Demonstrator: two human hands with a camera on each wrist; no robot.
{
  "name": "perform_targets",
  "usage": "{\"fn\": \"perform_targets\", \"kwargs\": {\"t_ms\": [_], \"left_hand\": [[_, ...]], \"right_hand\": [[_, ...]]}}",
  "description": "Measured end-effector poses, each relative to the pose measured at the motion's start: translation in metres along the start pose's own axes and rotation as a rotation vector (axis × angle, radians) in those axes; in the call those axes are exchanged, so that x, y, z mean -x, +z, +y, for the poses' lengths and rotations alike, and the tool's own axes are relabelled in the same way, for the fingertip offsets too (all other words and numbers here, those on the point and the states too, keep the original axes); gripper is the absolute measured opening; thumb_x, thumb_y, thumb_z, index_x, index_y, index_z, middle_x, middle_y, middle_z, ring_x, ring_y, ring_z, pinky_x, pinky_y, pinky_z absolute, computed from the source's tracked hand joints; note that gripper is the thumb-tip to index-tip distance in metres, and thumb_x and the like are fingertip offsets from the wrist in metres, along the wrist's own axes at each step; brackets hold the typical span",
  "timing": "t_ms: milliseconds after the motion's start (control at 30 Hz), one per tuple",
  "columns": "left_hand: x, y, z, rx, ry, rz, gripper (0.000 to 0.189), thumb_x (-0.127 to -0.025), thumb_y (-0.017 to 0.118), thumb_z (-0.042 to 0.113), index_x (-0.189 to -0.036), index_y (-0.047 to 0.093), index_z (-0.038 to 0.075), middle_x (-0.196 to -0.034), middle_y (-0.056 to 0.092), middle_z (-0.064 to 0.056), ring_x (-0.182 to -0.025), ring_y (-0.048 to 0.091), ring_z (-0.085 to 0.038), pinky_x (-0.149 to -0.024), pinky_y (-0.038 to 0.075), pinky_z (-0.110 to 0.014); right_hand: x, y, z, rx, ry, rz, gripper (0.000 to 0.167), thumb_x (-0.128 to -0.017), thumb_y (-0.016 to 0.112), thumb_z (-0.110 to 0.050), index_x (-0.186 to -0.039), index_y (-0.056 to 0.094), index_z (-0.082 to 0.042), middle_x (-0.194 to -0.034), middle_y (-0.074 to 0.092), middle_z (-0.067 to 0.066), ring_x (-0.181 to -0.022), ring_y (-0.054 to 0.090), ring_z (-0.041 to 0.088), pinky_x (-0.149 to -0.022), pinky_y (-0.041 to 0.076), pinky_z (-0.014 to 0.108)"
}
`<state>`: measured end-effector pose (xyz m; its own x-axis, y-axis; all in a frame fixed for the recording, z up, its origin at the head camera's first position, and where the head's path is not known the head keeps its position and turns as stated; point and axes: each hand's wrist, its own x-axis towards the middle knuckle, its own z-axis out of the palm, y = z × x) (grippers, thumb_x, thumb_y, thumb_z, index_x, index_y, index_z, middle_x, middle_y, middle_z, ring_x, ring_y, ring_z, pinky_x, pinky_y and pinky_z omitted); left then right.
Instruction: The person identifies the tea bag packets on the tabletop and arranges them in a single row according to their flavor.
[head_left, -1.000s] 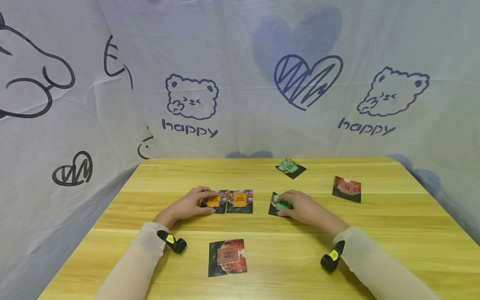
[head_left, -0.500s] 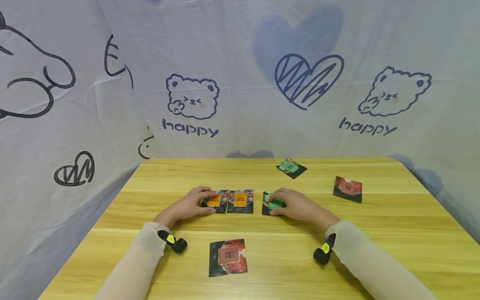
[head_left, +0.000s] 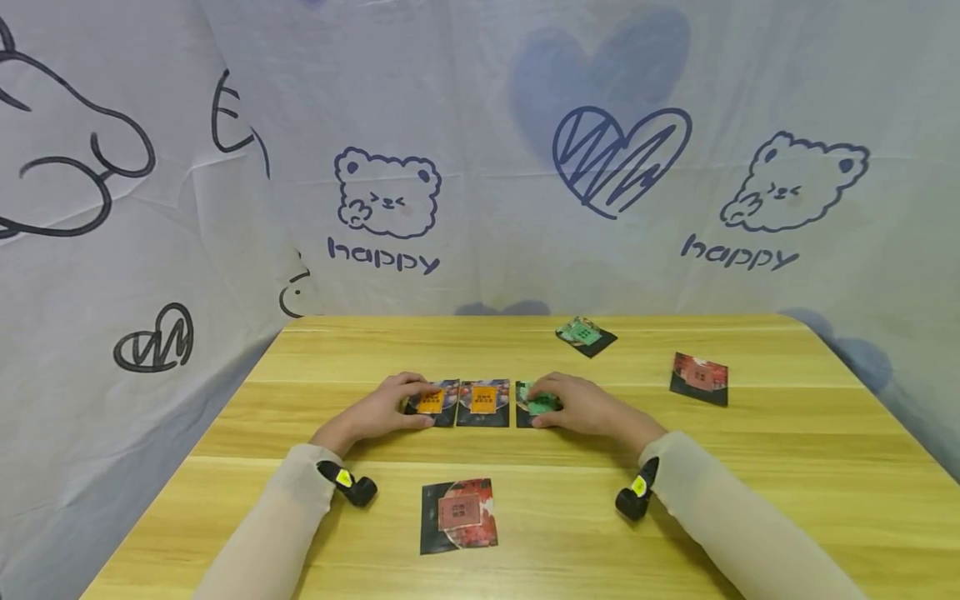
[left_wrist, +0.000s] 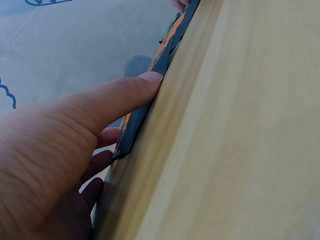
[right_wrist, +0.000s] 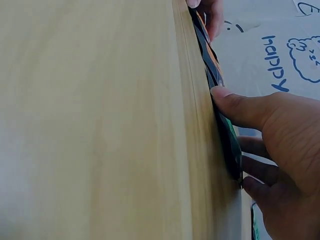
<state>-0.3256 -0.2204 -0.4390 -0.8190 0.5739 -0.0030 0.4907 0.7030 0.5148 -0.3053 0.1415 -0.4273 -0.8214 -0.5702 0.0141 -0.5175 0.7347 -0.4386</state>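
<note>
In the head view, three flat square printed packets lie in a row across the table. My left hand (head_left: pixel 384 412) rests on the leftmost one, an orange-labelled packet (head_left: pixel 447 403), its thumb laid on the near edge. Right beside it is a second orange-labelled packet (head_left: pixel 483 403). At the row's right end, the thumb and fingers of my right hand (head_left: pixel 588 408) press on a green-labelled packet (head_left: pixel 543 403), partly covering it. A narrow gap separates this packet from the middle one. The right wrist view shows the thumb on the dark edge of that green packet (right_wrist: pixel 227 145).
Another green-labelled packet (head_left: pixel 585 337) lies askew near the table's far edge. One red-labelled packet (head_left: pixel 700 379) is at the right, another red-labelled packet (head_left: pixel 459 515) nearer the front. A drawn-on white cloth (head_left: pixel 480 217) hangs behind the wooden table (head_left: pixel 570 533).
My right hand has slid the green-labelled packet leftward along the table, narrowing its gap to the middle orange one. The left hand has stayed on its packet.
</note>
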Motion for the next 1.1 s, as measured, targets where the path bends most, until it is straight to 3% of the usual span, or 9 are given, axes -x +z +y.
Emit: {"fn": "perform_targets", "kwargs": {"t_ms": [1100], "left_hand": [[-0.0003,-0.0004,-0.0020,0.002,0.019,-0.003,0.063,-0.090,0.068,0.047,-0.144,0.052,0.021,-0.147,0.038,-0.012,-0.135,0.031,-0.038,-0.104,0.033,-0.060]], "right_hand": [[-0.0064,0.0001,-0.0074,0.039,-0.030,-0.023,0.044,-0.093,0.067,-0.040,-0.130,0.062,-0.016,-0.137,0.053,0.009,-0.124,0.051,0.028,-0.102,0.041,0.048]]}}
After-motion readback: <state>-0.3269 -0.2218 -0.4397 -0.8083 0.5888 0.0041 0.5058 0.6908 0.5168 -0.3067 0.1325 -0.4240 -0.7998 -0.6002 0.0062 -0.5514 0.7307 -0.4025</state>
